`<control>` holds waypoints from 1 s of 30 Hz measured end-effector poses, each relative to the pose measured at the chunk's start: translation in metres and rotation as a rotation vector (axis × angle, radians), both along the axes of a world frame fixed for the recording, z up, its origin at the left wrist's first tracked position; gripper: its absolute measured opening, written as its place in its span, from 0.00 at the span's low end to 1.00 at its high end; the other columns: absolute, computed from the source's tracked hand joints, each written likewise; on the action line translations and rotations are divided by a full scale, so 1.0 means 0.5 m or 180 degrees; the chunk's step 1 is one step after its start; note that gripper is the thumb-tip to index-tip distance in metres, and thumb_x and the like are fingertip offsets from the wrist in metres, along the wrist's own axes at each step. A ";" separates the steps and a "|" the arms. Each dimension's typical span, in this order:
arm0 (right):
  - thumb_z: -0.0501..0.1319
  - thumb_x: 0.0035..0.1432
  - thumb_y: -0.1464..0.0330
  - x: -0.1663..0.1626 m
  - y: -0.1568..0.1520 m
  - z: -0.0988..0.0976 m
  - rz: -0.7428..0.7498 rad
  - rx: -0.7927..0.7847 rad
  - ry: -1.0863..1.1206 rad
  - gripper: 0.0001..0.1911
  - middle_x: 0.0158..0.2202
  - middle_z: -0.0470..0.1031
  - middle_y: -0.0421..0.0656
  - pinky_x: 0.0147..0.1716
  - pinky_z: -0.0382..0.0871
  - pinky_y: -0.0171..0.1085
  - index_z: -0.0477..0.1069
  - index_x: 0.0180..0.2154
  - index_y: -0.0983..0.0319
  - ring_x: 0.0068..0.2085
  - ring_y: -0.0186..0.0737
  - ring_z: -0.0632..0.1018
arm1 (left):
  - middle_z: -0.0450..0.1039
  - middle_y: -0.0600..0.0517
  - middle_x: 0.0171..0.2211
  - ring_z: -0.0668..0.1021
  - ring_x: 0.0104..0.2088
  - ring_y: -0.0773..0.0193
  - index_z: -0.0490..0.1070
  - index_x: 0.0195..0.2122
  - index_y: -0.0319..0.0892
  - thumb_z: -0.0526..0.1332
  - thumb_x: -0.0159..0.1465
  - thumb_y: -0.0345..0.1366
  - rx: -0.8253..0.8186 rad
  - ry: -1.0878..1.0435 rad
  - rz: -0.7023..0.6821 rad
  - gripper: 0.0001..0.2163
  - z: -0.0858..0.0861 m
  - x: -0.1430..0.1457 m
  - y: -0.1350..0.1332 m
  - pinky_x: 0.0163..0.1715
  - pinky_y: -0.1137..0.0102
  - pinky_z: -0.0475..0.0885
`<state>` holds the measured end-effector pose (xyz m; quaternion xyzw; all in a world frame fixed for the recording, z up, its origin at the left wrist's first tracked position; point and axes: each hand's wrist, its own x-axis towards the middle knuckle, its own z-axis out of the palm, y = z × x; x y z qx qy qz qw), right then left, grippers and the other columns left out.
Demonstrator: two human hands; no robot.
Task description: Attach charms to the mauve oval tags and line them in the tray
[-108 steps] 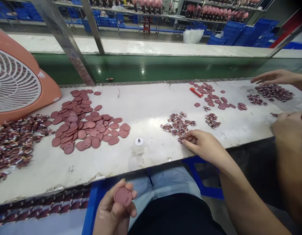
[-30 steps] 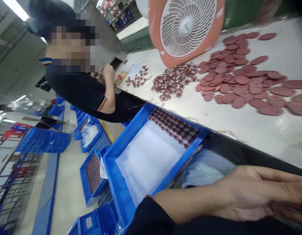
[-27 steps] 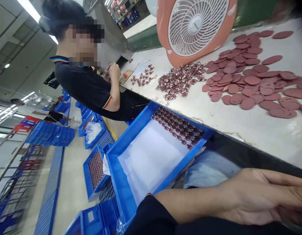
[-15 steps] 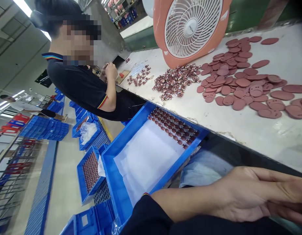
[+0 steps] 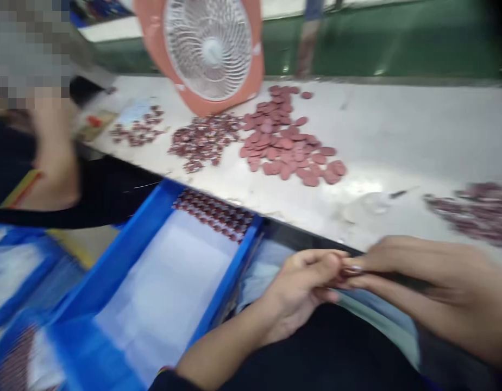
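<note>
At the pinch point between both hands: small reddish-brown piece (image 5: 349, 270) with a bright spot, gripped from both sides. Left hand (image 5: 300, 285) is curled, thumb pressed on its end; right hand (image 5: 434, 271) comes in narrow, thumb and finger pinching the other end. Too blurred to say whether it's one part or two together.

Change: 3.6 s ago left held a lone flat disc and right was out at a heap of small bits. Now they meet. Half a second ago the fingertips were cut off at the frame edge; the view has swung right, so the contact shows. My read: work is now two-handed, at the fingertips, not picking.

Just past the hands on the table (image 5: 397, 130): whitish object (image 5: 375, 202) with a dark tip, smeared. Heap of small dark bits (image 5: 479, 212) beyond the right hand. Flat oval discs (image 5: 289, 149) piled further left, bigger heap of brown bits (image 5: 204, 138) beside them, orange fan (image 5: 212, 51) behind.

Left of the lap: blue tray (image 5: 228, 296), white sheet (image 5: 169, 282), rows of brown parts (image 5: 214, 214) along its table-side end.

Far left: co-worker's arm (image 5: 55, 157), blurred.
</note>
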<state>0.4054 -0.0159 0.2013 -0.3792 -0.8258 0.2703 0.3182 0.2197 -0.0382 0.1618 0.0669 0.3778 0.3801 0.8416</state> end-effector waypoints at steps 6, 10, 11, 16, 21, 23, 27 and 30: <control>0.66 0.64 0.72 -0.002 0.028 0.046 0.0117 -0.0520 -0.0170 0.03 0.29 0.78 0.40 0.30 0.71 0.30 0.79 0.39 0.60 0.30 0.33 0.78 | 0.78 0.54 0.27 0.77 0.25 0.74 0.82 0.35 0.39 0.80 0.46 0.43 -0.0146 0.0002 -0.0052 0.18 0.013 -0.004 0.021 0.20 0.84 0.69; 0.66 0.64 0.71 0.001 0.022 0.046 0.0101 -0.0607 -0.0167 0.04 0.29 0.77 0.41 0.30 0.70 0.31 0.79 0.40 0.61 0.30 0.34 0.77 | 0.77 0.54 0.27 0.77 0.25 0.74 0.82 0.33 0.39 0.79 0.47 0.43 -0.0164 0.0010 -0.0029 0.17 0.021 0.004 0.021 0.19 0.83 0.71; 0.66 0.64 0.71 0.002 0.021 0.047 0.0104 -0.0625 -0.0154 0.03 0.29 0.77 0.41 0.30 0.70 0.31 0.80 0.40 0.60 0.30 0.34 0.77 | 0.77 0.54 0.27 0.77 0.25 0.74 0.82 0.33 0.39 0.79 0.47 0.43 -0.0163 0.0012 -0.0032 0.17 0.022 0.005 0.022 0.19 0.83 0.71; 0.65 0.64 0.72 0.005 0.027 0.057 0.0123 -0.0607 -0.0098 0.04 0.29 0.77 0.40 0.31 0.69 0.30 0.79 0.40 0.62 0.30 0.33 0.77 | 0.76 0.55 0.25 0.76 0.24 0.75 0.82 0.34 0.38 0.79 0.47 0.42 -0.0108 0.0016 -0.0088 0.17 0.021 0.005 0.032 0.19 0.83 0.71; 0.65 0.65 0.71 0.003 0.036 0.056 0.0119 -0.0710 -0.0091 0.03 0.31 0.78 0.41 0.33 0.70 0.31 0.79 0.40 0.62 0.33 0.34 0.77 | 0.75 0.54 0.26 0.75 0.24 0.74 0.82 0.34 0.38 0.79 0.47 0.44 -0.0013 0.0014 -0.0185 0.18 0.020 0.003 0.039 0.18 0.83 0.71; 0.64 0.66 0.71 -0.001 0.032 0.059 0.0130 -0.0754 -0.0099 0.04 0.32 0.78 0.41 0.34 0.71 0.32 0.79 0.41 0.61 0.33 0.34 0.77 | 0.74 0.54 0.25 0.75 0.24 0.73 0.82 0.33 0.38 0.79 0.47 0.45 0.0041 0.0033 -0.0214 0.19 0.019 0.004 0.043 0.18 0.83 0.70; 0.69 0.61 0.66 0.017 0.030 0.092 0.0124 -0.0487 -0.0261 0.15 0.37 0.80 0.42 0.37 0.74 0.31 0.76 0.50 0.59 0.37 0.34 0.79 | 0.76 0.52 0.27 0.76 0.24 0.71 0.82 0.33 0.39 0.79 0.46 0.46 0.0116 0.0037 -0.0211 0.19 0.021 0.005 0.051 0.17 0.82 0.69; 0.71 0.57 0.56 0.095 0.092 0.128 -0.0647 0.0105 -0.0311 0.27 0.43 0.80 0.42 0.39 0.75 0.31 0.73 0.55 0.58 0.37 0.33 0.79 | 0.78 0.50 0.28 0.78 0.26 0.69 0.82 0.35 0.40 0.79 0.47 0.43 0.0030 0.0230 -0.0041 0.18 0.026 -0.001 0.060 0.16 0.83 0.67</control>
